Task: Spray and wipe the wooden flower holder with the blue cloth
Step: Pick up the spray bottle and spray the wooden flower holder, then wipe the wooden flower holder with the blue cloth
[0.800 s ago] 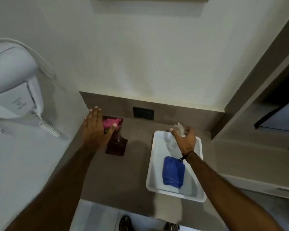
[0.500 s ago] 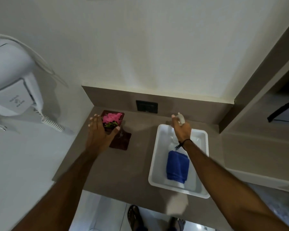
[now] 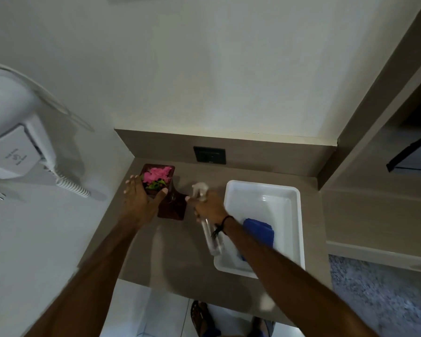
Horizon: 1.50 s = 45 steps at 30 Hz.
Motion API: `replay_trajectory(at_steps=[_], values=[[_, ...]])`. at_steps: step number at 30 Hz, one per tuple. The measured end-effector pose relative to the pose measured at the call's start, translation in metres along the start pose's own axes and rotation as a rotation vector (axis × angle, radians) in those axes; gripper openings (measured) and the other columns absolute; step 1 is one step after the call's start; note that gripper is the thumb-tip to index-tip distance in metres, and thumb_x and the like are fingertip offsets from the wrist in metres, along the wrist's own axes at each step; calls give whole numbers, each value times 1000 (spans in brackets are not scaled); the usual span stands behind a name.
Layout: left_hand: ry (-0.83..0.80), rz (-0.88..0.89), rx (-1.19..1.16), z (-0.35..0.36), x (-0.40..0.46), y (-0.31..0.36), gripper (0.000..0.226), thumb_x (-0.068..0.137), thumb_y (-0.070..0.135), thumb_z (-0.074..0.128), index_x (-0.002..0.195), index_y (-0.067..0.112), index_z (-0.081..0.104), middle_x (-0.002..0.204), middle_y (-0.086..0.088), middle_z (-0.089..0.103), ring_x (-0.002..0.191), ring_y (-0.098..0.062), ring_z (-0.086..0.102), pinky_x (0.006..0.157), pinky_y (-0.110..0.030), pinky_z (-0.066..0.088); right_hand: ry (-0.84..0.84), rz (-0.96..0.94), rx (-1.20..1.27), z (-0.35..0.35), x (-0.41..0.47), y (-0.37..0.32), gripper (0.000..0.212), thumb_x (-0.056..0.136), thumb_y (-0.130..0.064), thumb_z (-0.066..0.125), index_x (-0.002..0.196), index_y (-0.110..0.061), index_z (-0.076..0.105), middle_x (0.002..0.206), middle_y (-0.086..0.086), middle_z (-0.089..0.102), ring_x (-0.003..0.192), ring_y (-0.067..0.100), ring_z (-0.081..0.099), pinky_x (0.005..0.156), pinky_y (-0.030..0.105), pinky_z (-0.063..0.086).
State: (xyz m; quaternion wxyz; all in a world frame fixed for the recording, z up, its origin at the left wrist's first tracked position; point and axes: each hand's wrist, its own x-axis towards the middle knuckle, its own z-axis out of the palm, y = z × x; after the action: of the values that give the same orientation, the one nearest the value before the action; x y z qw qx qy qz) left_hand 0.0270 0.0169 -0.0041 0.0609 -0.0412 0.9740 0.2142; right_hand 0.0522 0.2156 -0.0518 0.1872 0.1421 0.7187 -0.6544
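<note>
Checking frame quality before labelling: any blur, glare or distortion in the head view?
Head view: dim, flat indoor light, no hard glare; soft shadows on the counter. Wide-angle bending at the edges, seen in the hair dryer. Forearms smeared by motion; the clear spray bottle in the right hand is faint. Left hand and flower holder read fairly sharp.

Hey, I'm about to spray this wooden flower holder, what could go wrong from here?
1. The spray bottle in your right hand points at the wooden flower holder from close by, so mist may wet the pink flowers too.
2. Overspray could reach the wall socket just behind.
3. The blue cloth lies in the white tray; with your left hand on the holder, drips may run before you grab it.
</note>
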Motion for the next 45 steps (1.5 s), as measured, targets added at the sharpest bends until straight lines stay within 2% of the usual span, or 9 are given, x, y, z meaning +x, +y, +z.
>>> replay_trajectory(at_steps=[7, 11, 17, 24, 29, 32, 35, 41, 45], values=[[5, -19, -3, 1, -1, 1, 91, 91, 54, 57, 155, -1, 23, 164, -26, 25, 155, -40, 18, 126, -53, 18, 82, -13, 54, 27, 7, -2, 28, 87, -29, 73, 66, -17, 59, 56, 1, 59, 31, 1, 53, 35, 15, 46], [9, -26, 0, 3, 1, -4, 100, 90, 59, 54, 159, 1, 12, 169, -22, 13, 159, -36, 8, 129, -49, 11, 239, -57, 69, 8, 7, -1, 23, 86, -38, 72, 81, -16, 67, 65, 1, 66, 50, 9, 61, 51, 25, 55], [10, -22, -7, 8, 10, -11, 101, 88, 65, 53, 158, 3, 16, 169, -21, 15, 159, -36, 7, 128, -52, 10, 529, -305, 25, -87, 1, 1, 9, 95, -35, 61, 94, -26, 63, 71, -6, 65, 63, 6, 64, 61, 22, 57], [25, -12, -11, 10, 11, -14, 99, 87, 65, 53, 158, 4, 19, 168, -22, 17, 158, -37, 8, 128, -52, 11, 588, -208, -139, -133, -1, 43, 23, 98, -31, 55, 78, -25, 63, 88, 12, 73, 84, 25, 68, 84, 41, 56], [23, -16, 4, 9, 10, -12, 98, 88, 62, 55, 157, 3, 20, 167, -23, 18, 158, -38, 10, 128, -52, 13, 571, -195, -225, -136, -1, 53, 30, 93, -32, 63, 118, -15, 60, 108, 5, 68, 101, 23, 66, 92, 36, 55], [41, -3, 4, 9, 10, -11, 94, 88, 60, 57, 153, 1, 26, 162, -26, 26, 154, -42, 19, 125, -57, 20, 571, -119, -133, -138, -20, 70, 68, 78, -39, 80, 135, -25, 47, 123, -1, 62, 109, 17, 60, 95, 34, 51], [35, -17, -12, 11, 8, -10, 100, 89, 60, 56, 158, 2, 14, 168, -24, 14, 158, -39, 9, 128, -52, 12, 655, 124, -163, -130, -44, 105, 101, 66, -47, 87, 145, -15, 34, 140, 8, 52, 126, 27, 52, 104, 42, 46], [23, -25, -43, 13, 9, -13, 104, 88, 63, 56, 160, 4, 10, 169, -22, 10, 158, -37, 5, 128, -52, 8, 510, 350, -512, -92, -58, 134, 80, 67, -50, 84, 121, -3, 48, 119, 16, 56, 106, 32, 59, 93, 43, 54], [22, -35, -40, 13, 9, -14, 105, 87, 64, 55, 160, 4, 8, 170, -21, 7, 159, -37, 3, 127, -50, 6, 459, 444, -374, -84, -53, 124, 73, 70, -42, 84, 122, -4, 49, 119, 14, 63, 108, 31, 63, 87, 36, 53]])
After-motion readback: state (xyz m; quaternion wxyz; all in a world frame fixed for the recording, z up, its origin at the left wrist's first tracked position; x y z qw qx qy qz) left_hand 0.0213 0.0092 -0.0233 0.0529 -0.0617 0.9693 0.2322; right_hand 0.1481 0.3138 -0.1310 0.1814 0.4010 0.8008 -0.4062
